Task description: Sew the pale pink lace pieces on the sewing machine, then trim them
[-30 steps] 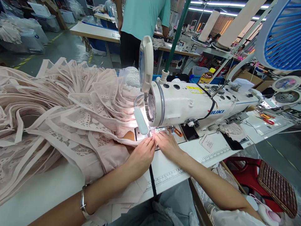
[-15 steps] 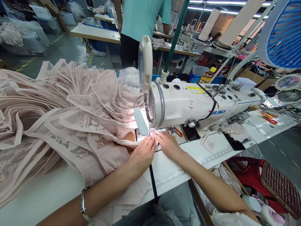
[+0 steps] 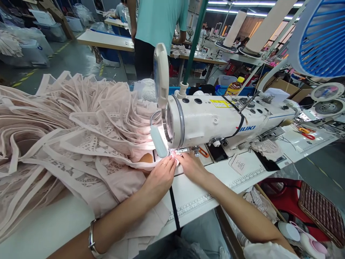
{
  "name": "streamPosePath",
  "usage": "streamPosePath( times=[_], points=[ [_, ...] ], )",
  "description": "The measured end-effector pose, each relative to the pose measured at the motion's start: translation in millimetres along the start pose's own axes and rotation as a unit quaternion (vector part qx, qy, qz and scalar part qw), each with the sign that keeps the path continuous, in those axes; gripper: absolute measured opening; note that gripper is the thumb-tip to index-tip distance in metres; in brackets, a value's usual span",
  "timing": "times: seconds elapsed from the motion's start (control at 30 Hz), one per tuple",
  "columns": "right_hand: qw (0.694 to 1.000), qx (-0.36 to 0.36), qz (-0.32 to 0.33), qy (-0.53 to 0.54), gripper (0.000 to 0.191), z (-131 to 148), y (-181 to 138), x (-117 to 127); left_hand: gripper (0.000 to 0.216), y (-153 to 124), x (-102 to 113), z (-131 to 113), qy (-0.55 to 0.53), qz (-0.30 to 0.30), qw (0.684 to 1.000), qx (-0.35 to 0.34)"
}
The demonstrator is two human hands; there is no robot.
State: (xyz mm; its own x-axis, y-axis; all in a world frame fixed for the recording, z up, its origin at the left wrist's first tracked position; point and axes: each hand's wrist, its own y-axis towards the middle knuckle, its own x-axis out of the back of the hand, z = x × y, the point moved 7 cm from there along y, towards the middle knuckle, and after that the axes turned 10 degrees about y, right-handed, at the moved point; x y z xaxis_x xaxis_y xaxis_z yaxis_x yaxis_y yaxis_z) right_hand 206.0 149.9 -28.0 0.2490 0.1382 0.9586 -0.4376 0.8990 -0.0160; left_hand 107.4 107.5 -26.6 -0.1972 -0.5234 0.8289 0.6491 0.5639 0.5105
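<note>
A white sewing machine (image 3: 201, 120) stands in front of me, its lamp lighting the needle area. Just below its head, my left hand (image 3: 161, 175) has its fingers pressed together on the edge of a pale pink fabric piece (image 3: 142, 165). My right hand (image 3: 193, 168) is beside it, thumb and fingers closed at the same spot under the presser foot. The bit of cloth between the fingertips is mostly hidden. To the left, a large heap of pale pink lace-trimmed garments (image 3: 99, 131) spreads over the white table (image 3: 194, 198) and runs to my left hand.
Orange-handled snips (image 3: 203, 152) and a dark phone (image 3: 217, 153) lie right of the needle. A paper label (image 3: 238, 163) rests on the table. A blue fan (image 3: 320, 39) hangs upper right, and a bottle (image 3: 234, 86) stands behind the machine. A person in a green shirt (image 3: 159, 25) stands beyond.
The whole view has shifted slightly, so the machine appears a little further left. Both hands stay by the needle with little visible movement. The person beyond has moved an arm.
</note>
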Motion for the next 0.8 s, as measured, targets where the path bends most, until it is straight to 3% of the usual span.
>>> streamPosePath(
  times=[0.33,0.8],
  points=[
    [0.999,0.020,-0.034,0.010,0.043,-2.2,1.6,-0.7,0.035,1.1,-1.7,3.1,0.001,0.002,1.000,0.008],
    [0.999,0.014,-0.030,0.017,0.042,-5.6,7.0,-7.4,0.036,5.9,10.1,5.5,0.042,-0.028,0.999,0.004]
  ],
)
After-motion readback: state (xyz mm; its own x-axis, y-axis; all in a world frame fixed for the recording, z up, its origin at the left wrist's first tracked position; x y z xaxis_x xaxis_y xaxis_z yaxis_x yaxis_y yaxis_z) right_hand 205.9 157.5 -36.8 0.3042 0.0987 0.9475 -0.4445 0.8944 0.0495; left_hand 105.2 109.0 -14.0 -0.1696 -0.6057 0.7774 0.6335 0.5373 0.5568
